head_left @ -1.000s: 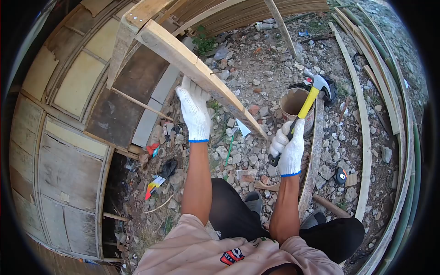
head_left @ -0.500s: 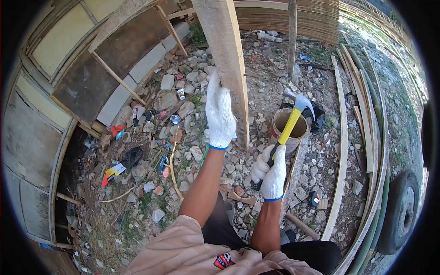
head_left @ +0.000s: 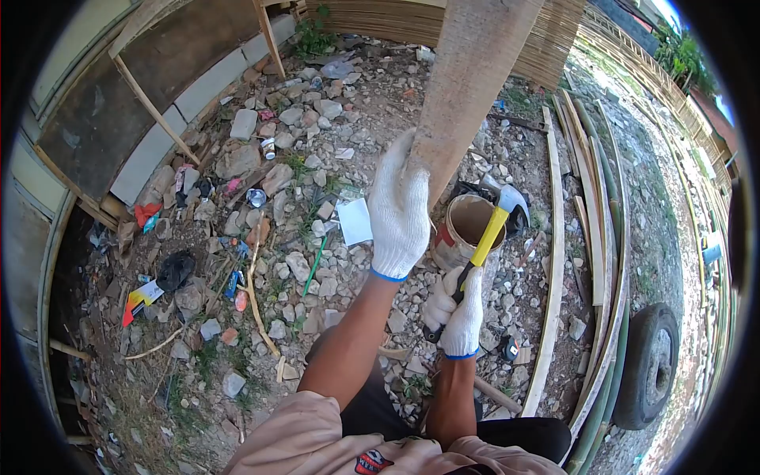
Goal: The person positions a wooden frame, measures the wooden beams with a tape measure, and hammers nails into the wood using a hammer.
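Observation:
My left hand [head_left: 402, 214], in a white knit glove with a blue cuff, is closed at the lower part of a wooden board [head_left: 479, 75]. The board rises away from me, tilted toward the upper right; part of its lower end is behind the glove. A claw hammer [head_left: 490, 236] with a yellow and black handle is gripped low on its handle by my right hand [head_left: 461, 315], gloved the same way. Its head points up and away, beside the rim of a dirty bucket [head_left: 453, 252] on the ground.
Stones and litter cover the ground. Long planks [head_left: 549, 277] and bamboo poles lie to the right, near an old tire [head_left: 647, 366]. A tape measure [head_left: 509, 348] rests by my right wrist. Along the left runs a panelled wall with wooden props [head_left: 156, 111]; a bamboo fence stands behind.
My view has shifted, so the ground items sit further left. The board leans more to the right, and my left hand has moved with it. The hammer stays in my right hand.

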{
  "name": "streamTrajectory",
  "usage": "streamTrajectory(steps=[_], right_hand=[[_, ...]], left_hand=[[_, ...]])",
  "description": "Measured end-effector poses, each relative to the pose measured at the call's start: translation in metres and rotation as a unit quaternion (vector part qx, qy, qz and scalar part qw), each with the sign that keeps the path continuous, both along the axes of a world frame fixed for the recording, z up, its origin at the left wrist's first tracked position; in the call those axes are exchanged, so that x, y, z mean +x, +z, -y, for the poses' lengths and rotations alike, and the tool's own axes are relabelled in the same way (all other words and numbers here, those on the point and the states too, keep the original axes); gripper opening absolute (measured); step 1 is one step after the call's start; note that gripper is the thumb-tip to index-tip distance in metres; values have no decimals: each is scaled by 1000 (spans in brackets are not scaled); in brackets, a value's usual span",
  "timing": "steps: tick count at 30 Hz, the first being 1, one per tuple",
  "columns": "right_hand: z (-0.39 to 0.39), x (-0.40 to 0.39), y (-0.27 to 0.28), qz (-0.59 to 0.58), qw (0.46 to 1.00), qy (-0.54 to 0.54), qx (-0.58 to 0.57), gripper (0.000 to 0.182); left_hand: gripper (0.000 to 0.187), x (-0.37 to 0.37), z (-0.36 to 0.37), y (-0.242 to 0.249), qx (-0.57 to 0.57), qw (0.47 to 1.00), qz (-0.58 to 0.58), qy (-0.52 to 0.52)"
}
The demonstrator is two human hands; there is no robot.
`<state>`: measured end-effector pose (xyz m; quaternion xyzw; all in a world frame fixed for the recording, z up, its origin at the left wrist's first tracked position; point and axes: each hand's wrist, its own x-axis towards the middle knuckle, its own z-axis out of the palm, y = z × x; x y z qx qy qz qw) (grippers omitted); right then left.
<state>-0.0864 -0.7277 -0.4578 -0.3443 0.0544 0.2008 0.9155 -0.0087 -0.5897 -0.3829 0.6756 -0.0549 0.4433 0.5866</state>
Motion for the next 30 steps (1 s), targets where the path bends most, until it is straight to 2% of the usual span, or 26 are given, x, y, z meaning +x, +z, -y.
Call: streamTrajectory(steps=[3,5,11,15,19,22,23,25,27,29,30], right_hand=[[-6,0,6,-5,1000,3,-24,53],[-7,0,4,10,999,18,-36,52],[-7,5,0,25,998,2,-51,52],[-7,6,9,5,998,-27,-54,52],[-5,6,21,35,998,-56,-21,52],[-3,5,29,97,992,-56,55,53],[5,7,22,99,992,-20,70,56],[5,3,31,90,995,-13,42,57],[5,-2,33,45,995,27,80,57],[3,-7,32,49,993,55,96,56],[1,-10,38,49,995,46,75,57]], left_hand=[[46,3,2,-2,-6,1000,-12,26],[44,8,2,-5,-59,998,-6,-33],[37,17,1,-15,-118,991,19,-60],[33,14,-4,-11,-117,990,18,-77],[33,12,-12,-8,-143,980,-18,-138],[34,16,-17,-7,-90,993,20,-73],[35,18,-19,-8,-81,994,40,-62],[57,9,-24,12,-11,1000,21,-19],[47,5,-20,38,-34,996,86,-9],[53,1,-19,71,29,992,125,4],[64,-4,-12,92,10,994,112,-1]])
